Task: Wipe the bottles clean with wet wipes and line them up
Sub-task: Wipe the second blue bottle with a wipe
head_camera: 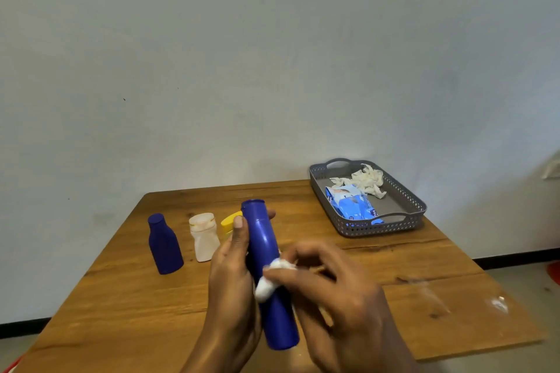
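Observation:
My left hand (231, 278) grips a tall blue bottle (266, 254) above the wooden table (127, 291), cap end tilted away from me. My right hand (330, 291) pinches a bunched white wet wipe (272, 277) against the bottle's side. Behind, three bottles stand in a row: a dark blue bottle (165, 244) at the left, a white translucent bottle (204, 236) beside it, and a yellow-capped bottle (230, 222) mostly hidden by my left hand.
A grey perforated tray (415, 206) sits at the table's back right, holding a blue pack of wet wipes (353, 201) and crumpled used wipes (368, 180). A pale wall runs right behind the table. The table's right front shows a damp smear (430, 288).

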